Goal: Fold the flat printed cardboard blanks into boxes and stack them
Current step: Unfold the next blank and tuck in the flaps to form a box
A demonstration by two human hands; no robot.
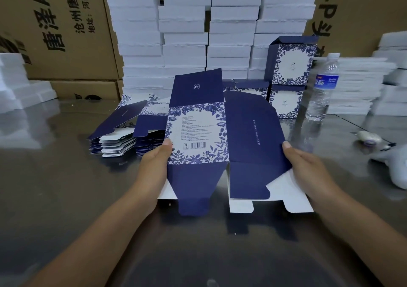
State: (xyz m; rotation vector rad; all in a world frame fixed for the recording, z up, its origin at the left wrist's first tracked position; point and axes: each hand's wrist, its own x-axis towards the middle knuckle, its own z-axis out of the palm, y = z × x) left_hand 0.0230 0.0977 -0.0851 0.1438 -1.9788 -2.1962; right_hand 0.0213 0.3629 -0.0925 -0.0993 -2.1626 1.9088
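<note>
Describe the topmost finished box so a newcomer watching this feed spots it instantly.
Look to the wall of stacked white blocks behind the table. At its right foot, just left of the clear water bottle, stands a lower box in blue floral print. The top box sits on it, the only assembled one raised off the table.

head | worn on head | faces forward and down | close over table
</note>
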